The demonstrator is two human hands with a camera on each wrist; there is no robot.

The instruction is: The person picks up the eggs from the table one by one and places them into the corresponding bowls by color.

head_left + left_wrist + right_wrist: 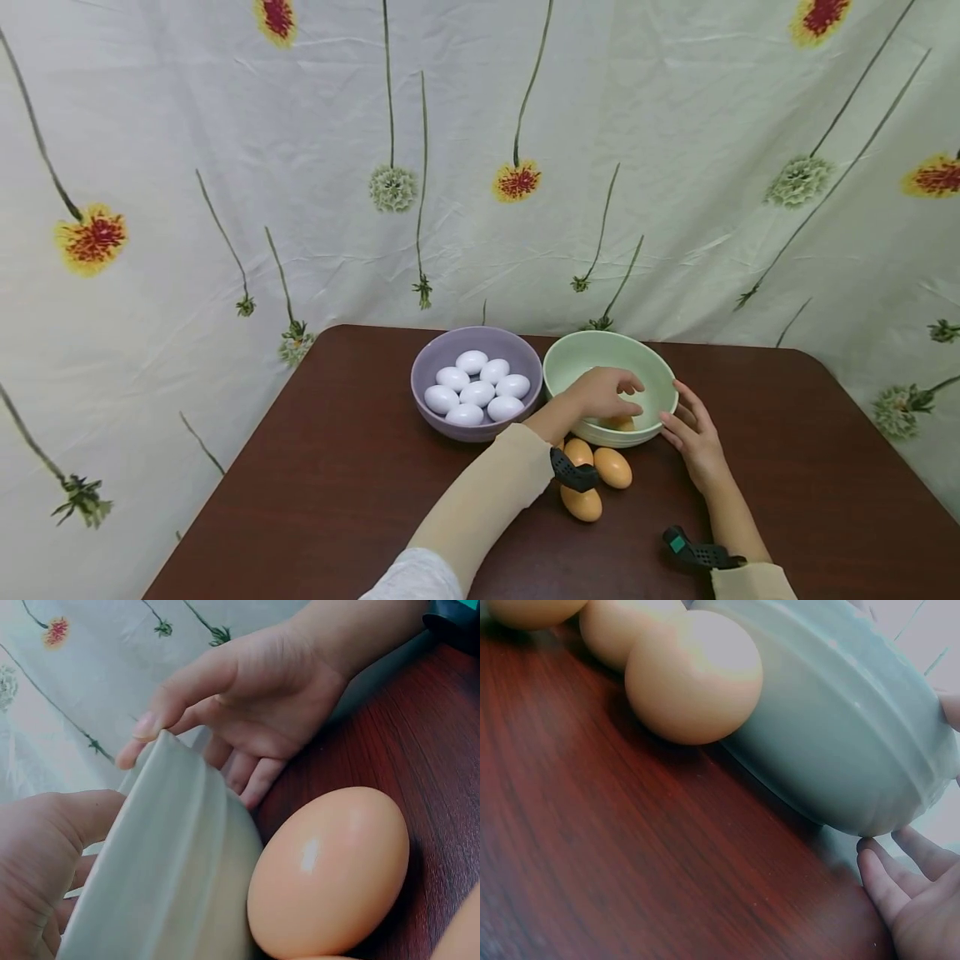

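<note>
My left hand (604,393) reaches into the light green bowl (558,367), thumb and fingers spread apart. A brown egg (621,424) shows in the bowl just below that thumb; the hand hides part of the inside. My right hand (693,437) holds the bowl's right side. In the left wrist view its thumb and finger meet the rim of the bowl (161,847), and its other fingers lie along the outer wall. Outside, a brown egg (330,874) rests close against the bowl. Several more brown eggs (581,504) lie in front, partly hidden by the left wrist.
A purple bowl (422,367) with several white eggs (477,394) stands left of the green one, close to it. Both sit toward the far edge of the dark wooden table (322,467). A flower-patterned cloth (465,242) hangs behind the table.
</note>
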